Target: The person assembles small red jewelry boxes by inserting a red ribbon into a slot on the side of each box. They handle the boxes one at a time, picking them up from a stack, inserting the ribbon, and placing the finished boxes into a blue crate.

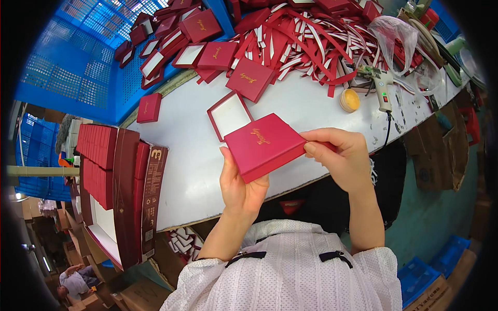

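A closed red gift box (265,146) with gold lettering on its lid is held up over the near side of the white table. My left hand (240,187) grips it from below at its near left corner, thumb along the left side. At the right corner, my right hand (340,153) pinches the box between thumb and fingers. Just behind it lies an open box part (229,117) with a white inside. Another red lid (251,79) rests farther back, next to that part.
Red and white strips (295,41) heap at the back. Blue crates (78,65) with loose boxes stand at the left. A carton (123,192) packed with red boxes sits at the table's left edge. A glue gun (383,89) and a yellow round tub (349,100) lie at right.
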The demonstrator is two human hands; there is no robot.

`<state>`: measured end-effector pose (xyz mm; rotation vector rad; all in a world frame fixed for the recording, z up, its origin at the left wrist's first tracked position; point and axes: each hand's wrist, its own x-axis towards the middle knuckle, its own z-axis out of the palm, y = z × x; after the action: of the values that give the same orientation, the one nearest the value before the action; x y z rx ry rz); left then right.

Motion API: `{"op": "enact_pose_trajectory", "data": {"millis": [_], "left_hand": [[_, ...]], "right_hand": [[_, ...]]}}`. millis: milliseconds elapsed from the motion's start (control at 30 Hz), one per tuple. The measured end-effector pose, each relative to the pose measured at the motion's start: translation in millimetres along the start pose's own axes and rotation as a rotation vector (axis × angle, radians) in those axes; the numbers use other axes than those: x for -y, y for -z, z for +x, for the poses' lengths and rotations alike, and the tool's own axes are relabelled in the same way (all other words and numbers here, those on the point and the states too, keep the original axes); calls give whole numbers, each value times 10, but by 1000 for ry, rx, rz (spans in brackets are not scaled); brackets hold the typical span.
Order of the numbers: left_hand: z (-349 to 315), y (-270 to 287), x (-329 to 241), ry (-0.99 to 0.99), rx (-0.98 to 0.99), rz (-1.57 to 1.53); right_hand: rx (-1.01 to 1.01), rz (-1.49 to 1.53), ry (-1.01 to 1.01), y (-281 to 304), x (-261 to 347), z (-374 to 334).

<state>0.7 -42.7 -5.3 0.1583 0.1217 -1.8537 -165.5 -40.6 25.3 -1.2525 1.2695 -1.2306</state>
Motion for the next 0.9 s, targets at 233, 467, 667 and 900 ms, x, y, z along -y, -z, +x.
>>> {"op": "enact_pose_trajectory", "data": {"millis": [233,467,667,900], "left_hand": [[28,167,-147,63,87,1],[102,331,-23,208,63,3],[145,402,15,345,199,36],[125,411,25,308,220,66]], "right_hand": [[-71,325,-22,146,-10,-58],[-23,224,70,-47,20,-188],[-8,75,197,-136,-11,-177],[-4,69,146,-136,9,-227]]}}
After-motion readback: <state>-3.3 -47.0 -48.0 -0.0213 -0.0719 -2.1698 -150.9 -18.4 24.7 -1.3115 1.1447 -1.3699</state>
